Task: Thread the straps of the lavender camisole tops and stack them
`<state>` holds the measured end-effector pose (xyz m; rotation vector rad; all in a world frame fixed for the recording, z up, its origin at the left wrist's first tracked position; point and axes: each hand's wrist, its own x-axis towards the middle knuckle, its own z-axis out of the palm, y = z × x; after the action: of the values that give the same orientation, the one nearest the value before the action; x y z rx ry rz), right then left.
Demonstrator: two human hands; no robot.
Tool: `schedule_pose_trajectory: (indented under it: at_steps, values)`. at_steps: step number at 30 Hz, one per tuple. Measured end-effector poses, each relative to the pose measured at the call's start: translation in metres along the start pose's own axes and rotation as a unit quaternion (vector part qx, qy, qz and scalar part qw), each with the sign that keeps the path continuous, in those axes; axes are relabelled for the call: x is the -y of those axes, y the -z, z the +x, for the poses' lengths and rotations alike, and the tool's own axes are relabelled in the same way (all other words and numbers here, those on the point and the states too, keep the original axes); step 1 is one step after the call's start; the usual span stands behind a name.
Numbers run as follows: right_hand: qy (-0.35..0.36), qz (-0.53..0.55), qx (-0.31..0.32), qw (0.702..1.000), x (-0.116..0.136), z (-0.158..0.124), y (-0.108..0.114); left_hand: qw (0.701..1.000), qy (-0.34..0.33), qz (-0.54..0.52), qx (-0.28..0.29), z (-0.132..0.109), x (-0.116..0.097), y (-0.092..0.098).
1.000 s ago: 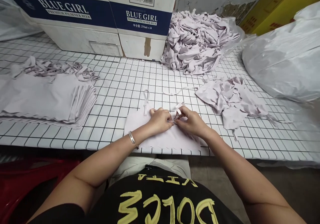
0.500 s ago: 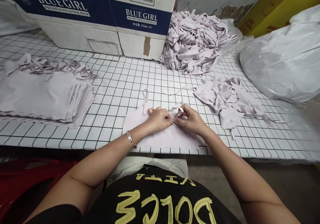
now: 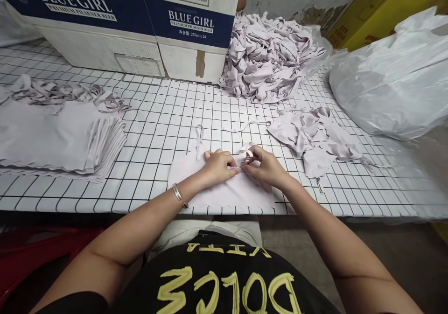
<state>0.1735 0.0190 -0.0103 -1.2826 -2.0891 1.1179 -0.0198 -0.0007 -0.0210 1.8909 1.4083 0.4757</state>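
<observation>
A pale pink garment (image 3: 217,193) lies flat on the grid-patterned table at its front edge, one thin strap (image 3: 199,141) standing up at its upper left. Over the garment's top edge, my left hand (image 3: 220,167) is closed, its fingertips pinching the fabric edge or strap near the middle. Close beside it on the right, my right hand (image 3: 262,165) pinches the looped right strap (image 3: 248,154). The fingertips of both hands nearly meet, with a thin light strip between them.
A neat stack of garments (image 3: 70,136) is at the left. Behind stand a white and blue carton (image 3: 133,43) and a garment heap (image 3: 266,57). Loose garments (image 3: 311,136) and a plastic bag (image 3: 392,80) are at the right. Part of another person shows behind the carton.
The whole view has shifted slightly, so the scene sits a little further left. Both hands keep almost the same pinch on the garment. Behind the carton, more of another person's skin shows.
</observation>
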Motion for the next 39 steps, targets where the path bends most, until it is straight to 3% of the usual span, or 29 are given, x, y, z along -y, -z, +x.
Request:
schedule_pose_trajectory:
  at_steps: [16,29,39]
  values:
    - [0.010,-0.057,0.022,0.998,0.0084,0.0005,0.0000,1.000,-0.001,0.002,-0.004,-0.0010,-0.0015,0.0010]
    - [0.030,-0.051,-0.010,0.998,0.0059,0.0008,-0.0073,1.000,-0.006,0.004,0.005,0.0002,0.0012,-0.0023]
    - [0.006,-0.051,0.003,0.999,0.0058,-0.0029,-0.0019,1.000,-0.012,-0.012,-0.015,0.0010,0.0046,-0.0057]
